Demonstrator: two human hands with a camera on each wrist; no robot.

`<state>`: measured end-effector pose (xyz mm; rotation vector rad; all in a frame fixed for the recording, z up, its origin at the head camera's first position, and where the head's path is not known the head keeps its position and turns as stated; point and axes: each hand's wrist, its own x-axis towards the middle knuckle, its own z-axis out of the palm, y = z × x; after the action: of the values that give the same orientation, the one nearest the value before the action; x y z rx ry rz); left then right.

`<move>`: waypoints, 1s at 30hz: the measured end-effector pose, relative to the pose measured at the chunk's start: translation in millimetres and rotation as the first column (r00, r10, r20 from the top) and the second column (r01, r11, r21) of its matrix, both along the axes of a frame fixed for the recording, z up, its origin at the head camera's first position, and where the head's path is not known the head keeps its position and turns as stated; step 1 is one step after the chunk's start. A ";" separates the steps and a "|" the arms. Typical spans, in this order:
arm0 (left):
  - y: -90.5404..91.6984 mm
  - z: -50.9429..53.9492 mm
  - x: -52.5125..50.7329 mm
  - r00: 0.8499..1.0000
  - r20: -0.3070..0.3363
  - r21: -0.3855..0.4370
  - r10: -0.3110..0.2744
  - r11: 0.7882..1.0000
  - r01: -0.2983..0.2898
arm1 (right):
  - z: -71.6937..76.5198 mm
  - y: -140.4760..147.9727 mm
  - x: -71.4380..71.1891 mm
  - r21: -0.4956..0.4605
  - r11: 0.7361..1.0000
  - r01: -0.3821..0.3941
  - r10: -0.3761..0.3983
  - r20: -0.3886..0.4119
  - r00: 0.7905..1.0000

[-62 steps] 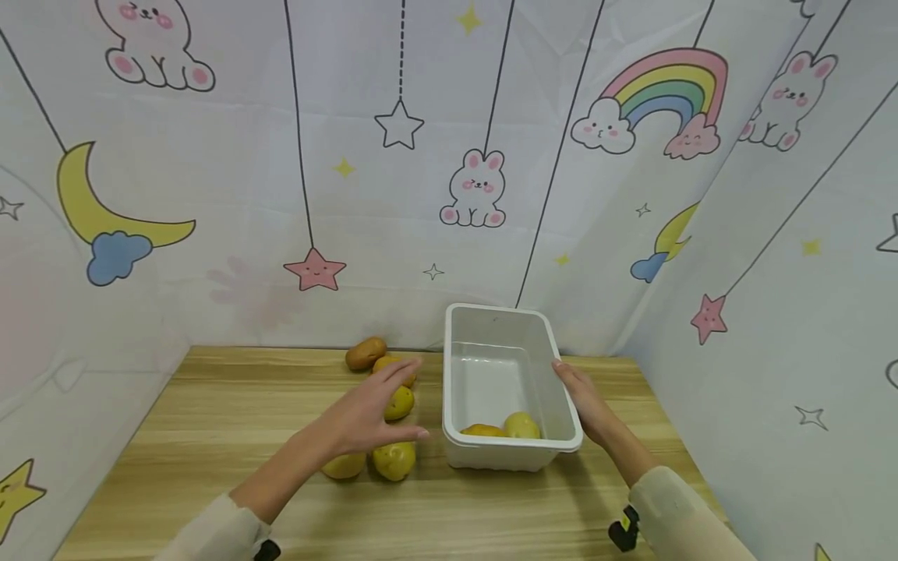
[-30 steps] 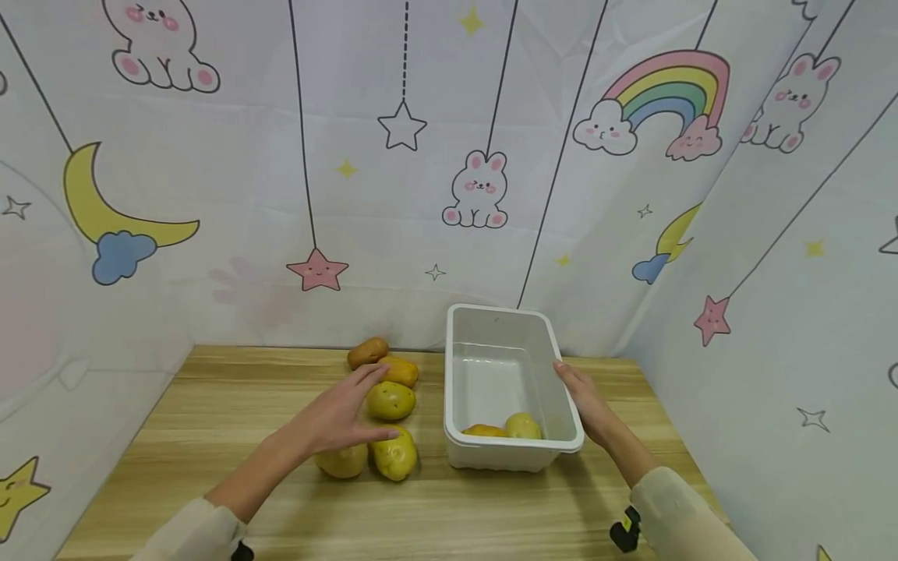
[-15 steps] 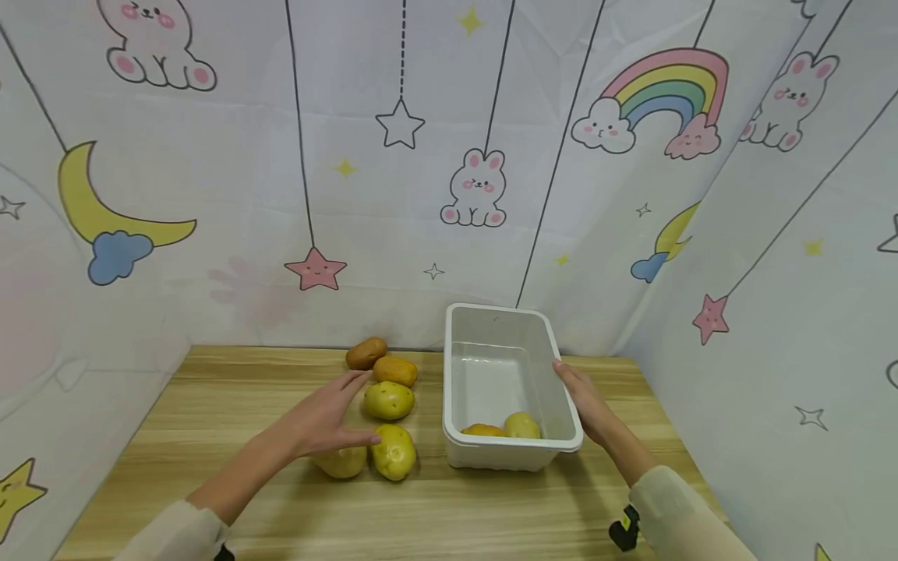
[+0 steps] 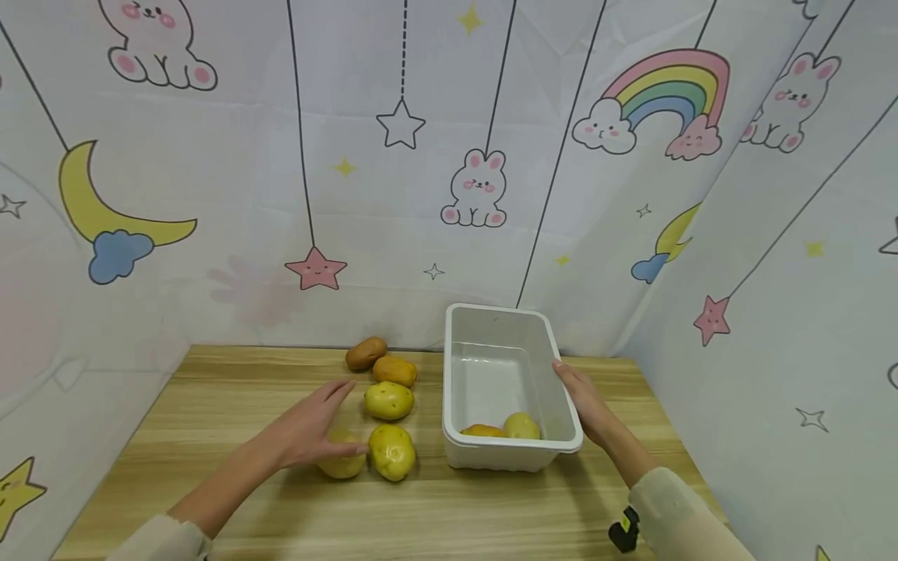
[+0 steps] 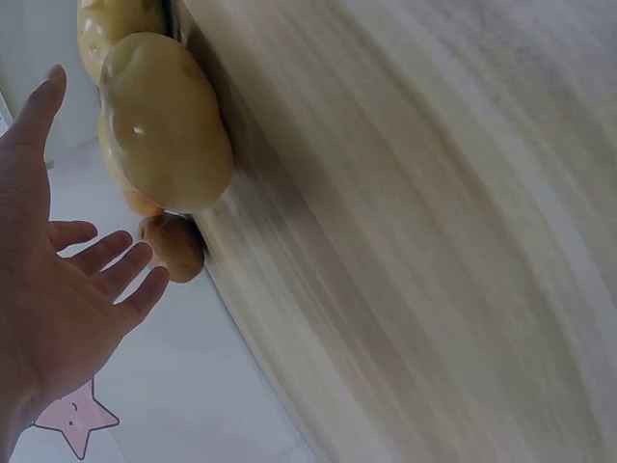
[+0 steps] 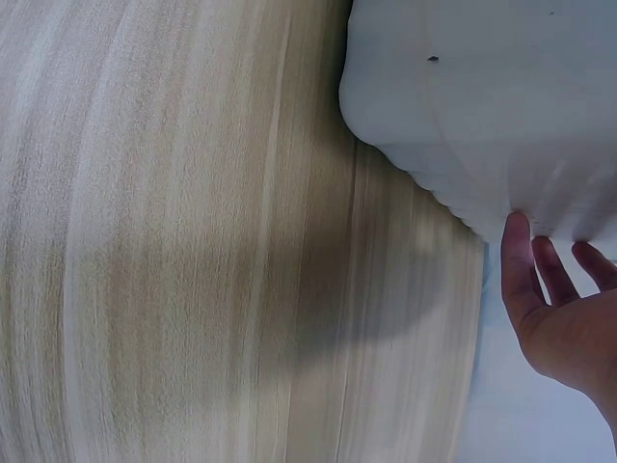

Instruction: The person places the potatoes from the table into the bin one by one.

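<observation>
My left hand point(image 4: 305, 432) hovers at a pale potato point(image 4: 342, 465), fingers and thumb spread. Part of that potato is behind the hand in the head view. In the left wrist view the potato point(image 5: 164, 125) lies apart from the open palm. Just right of it sits a yellow potato point(image 4: 393, 452). My right hand point(image 4: 582, 397) holds the right rim of a white plastic bin point(image 4: 494, 454). Its fingertips rest on the outer wall in the right wrist view; the thumb is hidden there. Inside the bin's near end lie an orange-brown potato point(image 4: 484, 430) and a pale one point(image 4: 522, 425).
Behind the near pair, another yellow potato point(image 4: 389, 400), an orange-tinted potato point(image 4: 394, 371) and a brown potato point(image 4: 365, 354) form a line toward the back edge. The wooden table point(image 4: 231, 413) meets a printed cloth backdrop point(image 4: 393, 195) at the back and right.
My left hand has drawn back from beside the bin, moving left and slightly nearer over the pale potato. The yellow potatoes have come into fuller view. The right hand and bin stay put.
</observation>
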<state>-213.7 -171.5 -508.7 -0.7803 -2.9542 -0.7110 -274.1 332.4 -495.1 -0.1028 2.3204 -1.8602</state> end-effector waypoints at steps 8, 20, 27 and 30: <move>-5.4 -5.0 5.5 0.999 0.017 -0.032 0.043 0.999 -0.042 | -0.1 0.2 -0.1 -0.002 1.000 -0.002 0.002 0.009 1.000; -10.8 -13.3 12.6 0.995 0.037 -0.089 0.092 0.992 -0.089 | -2.5 1.2 -1.8 0.007 1.000 -0.004 0.004 0.007 1.000; -10.1 -15.8 16.2 0.994 0.041 -0.095 0.101 0.991 -0.097 | -1.1 0.8 -1.1 0.004 1.000 0.002 -0.002 0.004 1.000; -9.2 -18.3 16.5 0.994 0.046 -0.098 0.102 0.990 -0.097 | -0.6 0.9 -0.6 0.001 1.000 0.006 -0.006 0.008 1.000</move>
<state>-197.3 -180.7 -527.0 -0.6222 -3.0673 -0.5971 -274.8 333.3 -495.8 -0.0884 2.3186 -1.8595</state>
